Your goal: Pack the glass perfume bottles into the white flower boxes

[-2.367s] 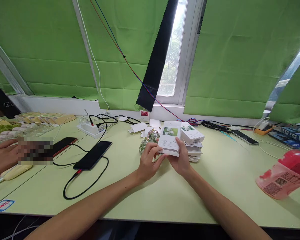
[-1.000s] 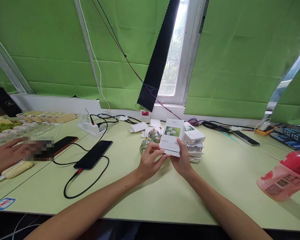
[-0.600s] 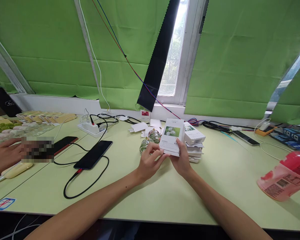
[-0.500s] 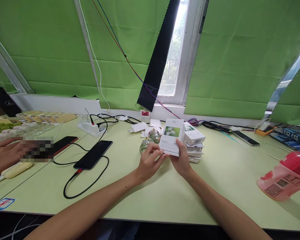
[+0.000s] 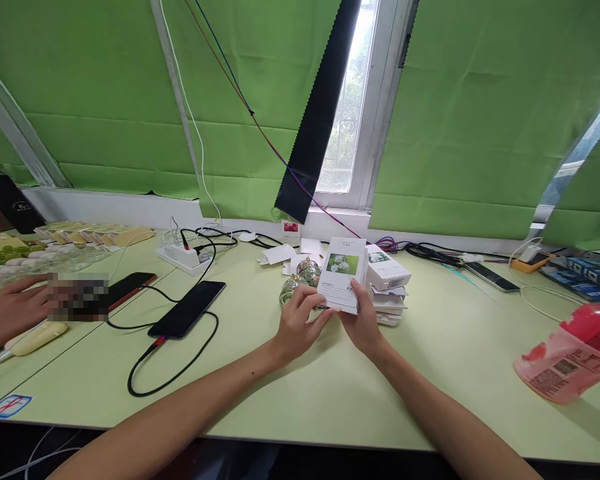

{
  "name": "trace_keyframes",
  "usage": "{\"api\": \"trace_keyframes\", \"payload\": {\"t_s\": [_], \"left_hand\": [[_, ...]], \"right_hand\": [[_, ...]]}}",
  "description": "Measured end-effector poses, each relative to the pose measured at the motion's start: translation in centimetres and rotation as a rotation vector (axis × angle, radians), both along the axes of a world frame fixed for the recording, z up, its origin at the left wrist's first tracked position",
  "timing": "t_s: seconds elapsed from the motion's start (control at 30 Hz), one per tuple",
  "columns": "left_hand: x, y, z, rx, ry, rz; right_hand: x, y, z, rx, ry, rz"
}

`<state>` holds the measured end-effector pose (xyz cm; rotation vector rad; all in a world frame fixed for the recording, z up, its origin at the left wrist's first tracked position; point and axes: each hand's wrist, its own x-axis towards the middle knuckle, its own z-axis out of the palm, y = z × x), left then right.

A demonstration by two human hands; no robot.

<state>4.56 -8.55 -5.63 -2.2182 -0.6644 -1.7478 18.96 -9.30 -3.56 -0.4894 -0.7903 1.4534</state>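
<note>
A white carton with a photo of white flowers (image 5: 341, 270) is tilted up toward me between both hands. My right hand (image 5: 363, 317) grips its lower right side, thumb across the front. At the lower left corner, the fingers of my left hand (image 5: 301, 321) pinch the bottom edge. Just behind my left hand stand two clear glass ornaments (image 5: 307, 270) with green stuff inside, partly hidden by the hand and the carton. Beside my right hand is a stack of similar white cartons (image 5: 390, 273), the top one showing the same kind of flower picture.
Paper pieces (image 5: 279, 255) lie behind the ornaments. On the left are a phone on a cable (image 5: 187, 310), a power strip (image 5: 180, 259) and another person's hand (image 5: 15, 310). A pink bottle (image 5: 570, 353) and a dark phone (image 5: 491, 276) are to the right.
The carton has tilted very slightly in my hands. My grip stays the same, and everything else looks unchanged.
</note>
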Motion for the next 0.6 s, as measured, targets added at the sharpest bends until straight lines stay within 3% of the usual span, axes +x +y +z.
{"api": "trace_keyframes", "payload": {"t_s": [0.6], "left_hand": [[-0.1,0.0,0.0,-0.043,0.025,0.005]], "right_hand": [[0.1,0.4,-1.1,0.058,-0.077,0.013]]}}
